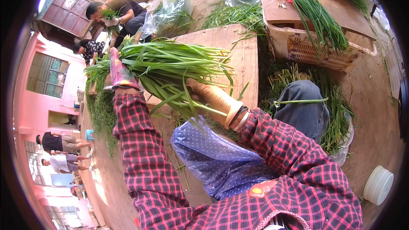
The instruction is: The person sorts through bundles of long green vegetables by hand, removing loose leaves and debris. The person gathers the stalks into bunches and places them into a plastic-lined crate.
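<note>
**Garlic chives (179, 59) held over the table (246, 55)**

The tan-gloved right hand (213, 96) curls its fingers against the chives' near side; its grip I cannot tell. The pink-gloved left hand (122, 76) is closed on them toward the table's left edge. Beyond the right edge stands a plastic crate (297, 47); farther off, a person (134, 7) holds greens (110, 15).

white tub (378, 185), lower right | blue stool (89, 135) | pink wall (34, 113), window (47, 74) | maroon door (68, 10), upper left

One head-worn fisheye faces downward; plaid sleeves (142, 153) sit close; pink building (38, 107) far off.
</note>
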Demonstrator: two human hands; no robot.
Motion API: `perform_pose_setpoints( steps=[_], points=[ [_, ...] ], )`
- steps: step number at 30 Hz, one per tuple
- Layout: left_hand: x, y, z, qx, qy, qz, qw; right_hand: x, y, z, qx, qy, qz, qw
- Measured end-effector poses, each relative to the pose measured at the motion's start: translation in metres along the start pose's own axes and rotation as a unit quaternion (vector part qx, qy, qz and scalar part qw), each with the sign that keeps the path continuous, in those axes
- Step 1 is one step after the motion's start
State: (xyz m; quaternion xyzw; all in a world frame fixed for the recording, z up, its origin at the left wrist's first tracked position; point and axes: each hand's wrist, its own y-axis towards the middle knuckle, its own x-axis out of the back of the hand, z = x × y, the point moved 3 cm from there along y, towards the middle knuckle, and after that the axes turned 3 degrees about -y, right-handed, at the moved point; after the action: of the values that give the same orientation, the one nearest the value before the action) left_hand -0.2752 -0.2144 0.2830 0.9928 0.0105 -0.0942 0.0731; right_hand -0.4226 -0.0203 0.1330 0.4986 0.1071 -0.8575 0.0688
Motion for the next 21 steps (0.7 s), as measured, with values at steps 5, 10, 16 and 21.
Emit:
perform_pose_setpoints(
  steps=[5, 10, 16, 21],
  points=[
    [0.029, 0.004, -0.017, -0.001, 0.006, 0.001, 1.0, 0.024, -0.074, 0.006, -0.05, 0.087, 0.043, 0.994],
    [0.054, 0.008, -0.019, -0.001, 0.006, -0.01, 1.0, 0.096, -0.111, -0.017, -0.077, -0.288, -0.167, 0.94],
    [0.07, 0.017, -0.025, 0.019, 0.02, -0.027, 0.999, 0.039, -0.09, -0.005, 0.03, -0.592, -0.088, 0.8],
    [0.038, 0.006, -0.014, 0.012, -0.01, -0.02, 1.0, 0.006, -0.028, -0.008, -0.051, -0.115, 0.019, 0.992]
  ],
)
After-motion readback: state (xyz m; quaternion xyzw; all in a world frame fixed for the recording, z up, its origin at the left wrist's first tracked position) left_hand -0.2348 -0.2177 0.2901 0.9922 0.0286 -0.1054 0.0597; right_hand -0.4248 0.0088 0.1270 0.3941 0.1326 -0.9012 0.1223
